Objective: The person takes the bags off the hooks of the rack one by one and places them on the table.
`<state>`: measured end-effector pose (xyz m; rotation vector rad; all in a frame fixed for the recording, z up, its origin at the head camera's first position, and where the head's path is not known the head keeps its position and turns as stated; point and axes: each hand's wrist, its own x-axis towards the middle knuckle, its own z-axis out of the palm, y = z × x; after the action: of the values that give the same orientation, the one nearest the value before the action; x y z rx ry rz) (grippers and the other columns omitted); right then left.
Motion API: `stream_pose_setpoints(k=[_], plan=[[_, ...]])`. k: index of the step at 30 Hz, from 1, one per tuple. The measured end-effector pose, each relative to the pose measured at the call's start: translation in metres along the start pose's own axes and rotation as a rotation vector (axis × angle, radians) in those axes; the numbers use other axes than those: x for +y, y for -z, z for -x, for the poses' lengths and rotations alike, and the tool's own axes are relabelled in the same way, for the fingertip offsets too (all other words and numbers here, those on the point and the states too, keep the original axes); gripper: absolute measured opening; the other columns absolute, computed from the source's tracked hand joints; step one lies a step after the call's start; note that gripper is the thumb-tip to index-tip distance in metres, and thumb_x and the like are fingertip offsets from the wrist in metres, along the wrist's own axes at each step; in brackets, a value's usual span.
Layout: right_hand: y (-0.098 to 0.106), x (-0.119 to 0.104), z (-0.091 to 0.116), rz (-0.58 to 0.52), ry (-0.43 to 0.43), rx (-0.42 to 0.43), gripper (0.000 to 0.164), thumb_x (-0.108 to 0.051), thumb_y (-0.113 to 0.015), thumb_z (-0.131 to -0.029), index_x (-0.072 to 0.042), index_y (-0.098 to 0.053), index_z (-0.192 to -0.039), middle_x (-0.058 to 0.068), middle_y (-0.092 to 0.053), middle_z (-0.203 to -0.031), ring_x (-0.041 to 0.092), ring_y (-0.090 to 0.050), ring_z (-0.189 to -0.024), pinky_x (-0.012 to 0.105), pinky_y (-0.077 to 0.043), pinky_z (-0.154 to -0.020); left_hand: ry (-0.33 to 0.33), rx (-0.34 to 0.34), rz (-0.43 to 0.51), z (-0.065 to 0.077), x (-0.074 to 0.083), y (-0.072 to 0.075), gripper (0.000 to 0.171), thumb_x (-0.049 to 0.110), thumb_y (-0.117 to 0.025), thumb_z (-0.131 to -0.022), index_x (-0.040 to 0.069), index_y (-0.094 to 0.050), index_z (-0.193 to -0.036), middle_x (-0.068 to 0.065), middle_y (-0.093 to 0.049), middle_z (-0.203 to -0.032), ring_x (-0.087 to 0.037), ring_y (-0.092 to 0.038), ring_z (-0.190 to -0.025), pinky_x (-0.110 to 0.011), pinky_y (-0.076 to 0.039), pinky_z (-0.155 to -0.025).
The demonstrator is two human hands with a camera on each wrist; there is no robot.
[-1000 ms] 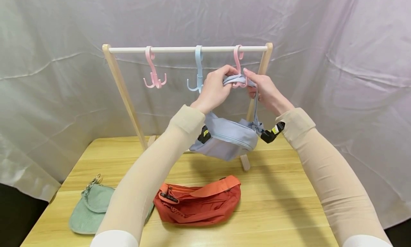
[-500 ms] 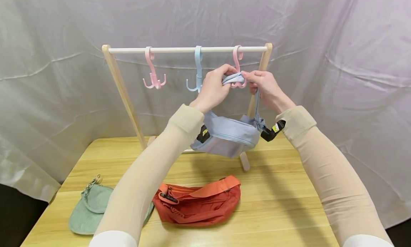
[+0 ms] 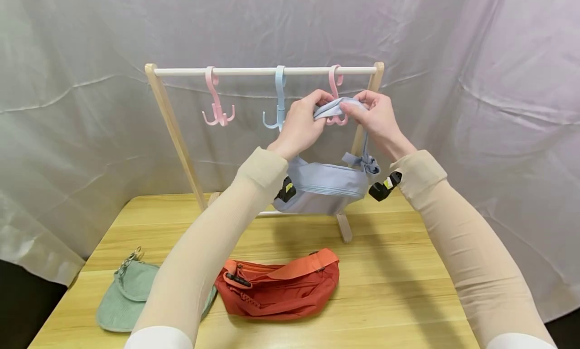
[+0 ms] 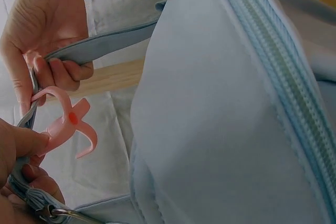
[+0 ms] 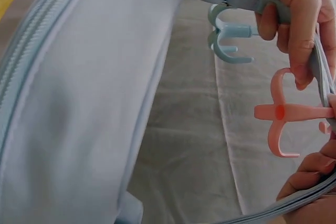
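A light blue-grey waist bag (image 3: pixel 323 180) hangs by its strap (image 3: pixel 333 108) below my hands, zipper facing me. My left hand (image 3: pixel 301 121) pinches the strap on the left of the right-hand pink hook (image 3: pixel 334 84). On the hook's other side, my right hand (image 3: pixel 378 118) holds the strap between thumb and fingers. The strap passes in front of the hook in the head view, and the hook's prongs (image 4: pixel 68 121) show between both hands in the left wrist view. A bunched strap end (image 3: pixel 370 164) dangles at the bag's right.
A wooden rack with a white bar (image 3: pixel 244 71) carries another pink hook (image 3: pixel 217 107) and a blue hook (image 3: pixel 280 102). On the wooden table (image 3: pixel 385 278) lie a red waist bag (image 3: pixel 290 293) and a green bag (image 3: pixel 124 298), partly behind my left arm.
My right hand has shifted its grip along the strap and raised its fingers behind it. The bag has risen slightly and turned more level. My left hand has stayed nearly still.
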<state>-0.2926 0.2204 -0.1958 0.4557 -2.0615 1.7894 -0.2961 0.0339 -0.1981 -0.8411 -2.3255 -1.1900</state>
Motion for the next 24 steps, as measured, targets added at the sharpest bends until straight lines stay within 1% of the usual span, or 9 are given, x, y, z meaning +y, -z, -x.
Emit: stream_pose_setpoints(k=[4, 8, 13, 17, 21, 24], plan=[[-0.001, 0.0, -0.001, 0.083, 0.083, 0.024, 0.023, 0.0, -0.074, -0.085, -0.017, -0.061, -0.076, -0.016, -0.056, -0.062, -0.002, -0.045, -0.057, 0.013, -0.035, -0.054, 0.007, 0.005, 0.001, 0.0, 0.001, 0.0, 0.032, 0.001, -0.063, -0.092, 0.012, -0.065, -0.122, -0.004, -0.071, -0.105, -0.016, -0.06, -0.093, -0.027, -0.045, -0.086], [0.0, 0.0, 0.0, 0.136, 0.131, 0.027, 0.024, 0.002, -0.074, -0.084, -0.016, -0.059, -0.079, -0.016, -0.05, -0.062, -0.002, -0.041, -0.057, 0.013, -0.032, -0.053, 0.002, 0.019, -0.003, 0.0, 0.001, 0.0, 0.031, 0.002, -0.064, -0.092, 0.01, -0.066, -0.122, -0.005, -0.072, -0.106, -0.017, -0.061, -0.094, -0.029, -0.046, -0.087], [0.0, 0.003, 0.004, 0.171, 0.171, 0.031, 0.023, 0.002, -0.076, -0.083, -0.013, -0.059, -0.084, -0.014, -0.047, -0.063, -0.001, -0.039, -0.057, 0.014, -0.032, -0.054, -0.002, 0.024, -0.007, 0.003, 0.0, -0.001, 0.027, 0.005, -0.065, -0.094, 0.009, -0.066, -0.12, -0.005, -0.072, -0.103, -0.017, -0.061, -0.093, -0.031, -0.047, -0.088], [0.001, 0.005, 0.009, 0.162, 0.191, 0.034, 0.023, 0.003, -0.076, -0.083, -0.012, -0.059, -0.086, -0.014, -0.047, -0.062, 0.0, -0.037, -0.056, 0.015, -0.03, -0.053, -0.024, 0.038, -0.002, 0.003, -0.001, -0.003, 0.025, 0.008, -0.066, -0.094, 0.009, -0.067, -0.119, -0.005, -0.071, -0.103, -0.017, -0.062, -0.094, -0.031, -0.048, -0.089], [0.003, 0.009, 0.012, 0.142, 0.193, 0.034, 0.024, 0.003, -0.075, -0.083, -0.015, -0.06, -0.086, -0.015, -0.048, -0.061, 0.0, -0.036, -0.053, 0.016, -0.028, -0.051, -0.046, 0.051, -0.006, 0.005, -0.001, -0.003, 0.025, 0.004, -0.065, -0.093, 0.008, -0.068, -0.117, -0.007, -0.068, -0.106, -0.019, -0.061, -0.098, -0.03, -0.046, -0.09], [0.003, 0.012, 0.016, 0.143, 0.188, 0.023, 0.024, 0.002, -0.074, -0.084, -0.018, -0.061, -0.086, -0.015, -0.049, -0.06, -0.001, -0.036, -0.051, 0.016, -0.028, -0.05, -0.05, 0.045, 0.01, 0.008, -0.001, -0.002, 0.026, 0.0, -0.062, -0.092, 0.008, -0.067, -0.117, -0.008, -0.066, -0.106, -0.019, -0.059, -0.097, -0.028, -0.045, -0.087]])
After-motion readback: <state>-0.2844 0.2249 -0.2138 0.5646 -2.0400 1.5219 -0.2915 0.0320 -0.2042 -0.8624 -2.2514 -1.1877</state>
